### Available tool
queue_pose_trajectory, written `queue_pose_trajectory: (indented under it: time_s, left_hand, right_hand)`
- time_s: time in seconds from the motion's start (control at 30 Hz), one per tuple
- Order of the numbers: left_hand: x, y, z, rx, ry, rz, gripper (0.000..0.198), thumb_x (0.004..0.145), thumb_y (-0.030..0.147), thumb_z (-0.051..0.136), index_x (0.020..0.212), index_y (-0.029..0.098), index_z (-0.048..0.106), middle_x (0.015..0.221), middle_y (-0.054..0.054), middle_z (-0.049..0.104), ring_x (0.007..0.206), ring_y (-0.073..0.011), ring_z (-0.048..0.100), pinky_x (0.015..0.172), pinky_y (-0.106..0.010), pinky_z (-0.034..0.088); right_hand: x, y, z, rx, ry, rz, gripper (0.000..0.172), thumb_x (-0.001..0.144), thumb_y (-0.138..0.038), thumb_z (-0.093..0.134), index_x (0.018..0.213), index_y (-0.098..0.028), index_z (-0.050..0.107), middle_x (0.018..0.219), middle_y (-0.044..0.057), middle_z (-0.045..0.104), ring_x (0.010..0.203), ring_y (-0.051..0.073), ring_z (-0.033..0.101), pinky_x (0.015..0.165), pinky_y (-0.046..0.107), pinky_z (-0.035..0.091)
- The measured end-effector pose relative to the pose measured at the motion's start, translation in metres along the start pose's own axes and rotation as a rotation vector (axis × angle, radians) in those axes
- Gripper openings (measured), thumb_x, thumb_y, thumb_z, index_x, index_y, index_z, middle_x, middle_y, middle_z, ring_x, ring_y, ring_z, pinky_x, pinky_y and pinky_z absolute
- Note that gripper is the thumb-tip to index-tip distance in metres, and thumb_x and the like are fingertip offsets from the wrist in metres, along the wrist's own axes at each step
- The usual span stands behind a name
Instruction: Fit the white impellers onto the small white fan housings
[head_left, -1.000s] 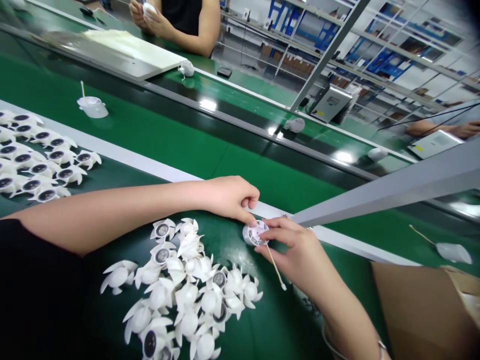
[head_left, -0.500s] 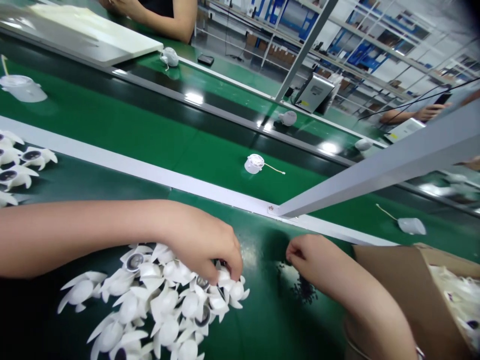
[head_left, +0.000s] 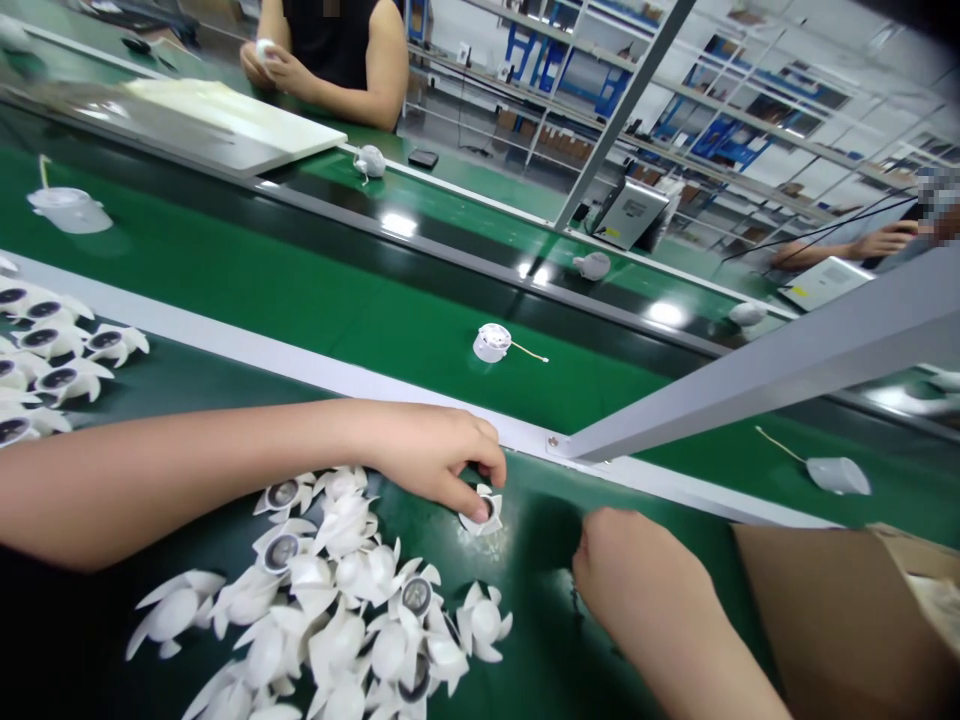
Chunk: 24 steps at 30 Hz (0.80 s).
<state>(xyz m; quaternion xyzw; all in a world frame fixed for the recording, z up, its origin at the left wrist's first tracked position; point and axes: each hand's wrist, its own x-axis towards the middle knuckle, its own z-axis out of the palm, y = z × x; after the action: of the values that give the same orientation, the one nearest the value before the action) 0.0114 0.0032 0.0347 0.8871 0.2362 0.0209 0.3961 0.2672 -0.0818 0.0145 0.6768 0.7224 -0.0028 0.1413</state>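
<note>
My left hand is beyond the pile, its thumb and fingers curled round a small white fan blade with a dark ring at its hub. The thumb lies on the hub, and the blade is at or just above the green table. Under my left forearm spreads a pile of white fan blades, some showing round metal-lined hubs. To the right, my right hand is closed, knuckles up, over small black bits on the table. Its fingertips are mostly hidden, so what they pinch cannot be seen.
More fan blades sit at the far left. A green conveyor belt beyond the white rail carries white fan housings with wires. A slanted metal post and a cardboard box stand right. Co-workers sit across.
My left hand has moved away from the pile towards the rail with a fan blade. My right hand has turned knuckles up over the black bits. The view has shifted slightly.
</note>
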Motion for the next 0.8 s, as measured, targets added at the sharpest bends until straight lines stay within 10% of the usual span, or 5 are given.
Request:
queue_pose_trajectory:
  time_s: [0.23, 0.57, 0.8]
  left_hand:
    - [0.001, -0.004, 0.003, 0.005, 0.013, 0.060, 0.042, 0.077, 0.044, 0.077, 0.112, 0.023, 0.070, 0.104, -0.001, 0.064, 0.074, -0.0104, 0.056, 0.066, -0.022, 0.043]
    - [0.007, -0.013, 0.006, -0.052, 0.043, 0.127, 0.026, 0.075, 0.031, 0.077, 0.098, 0.020, 0.076, 0.088, 0.000, 0.064, 0.070, -0.0108, 0.055, 0.063, -0.023, 0.042]
    - [0.008, -0.012, 0.006, -0.016, 0.035, 0.098, 0.020, 0.075, 0.032, 0.077, 0.091, 0.018, 0.075, 0.085, 0.000, 0.065, 0.072, -0.0117, 0.055, 0.061, -0.024, 0.041]
  right_hand:
    - [0.005, -0.009, -0.022, 0.049, -0.234, 0.075, 0.018, 0.074, -0.012, 0.054, 0.059, -0.020, 0.060, 0.066, 0.010, 0.066, 0.059, 0.022, 0.065, 0.047, 0.028, 0.032]
    - [0.008, -0.036, -0.030, 0.757, 0.109, -0.521, 0.013, 0.078, -0.013, 0.055, 0.071, -0.022, 0.060, 0.072, -0.001, 0.061, 0.061, 0.011, 0.056, 0.058, 0.022, 0.042]
    - [0.012, -0.049, -0.012, 0.609, 0.295, -0.618, 0.016, 0.087, -0.013, 0.053, 0.076, -0.019, 0.062, 0.075, 0.002, 0.059, 0.065, 0.014, 0.057, 0.061, 0.025, 0.044]
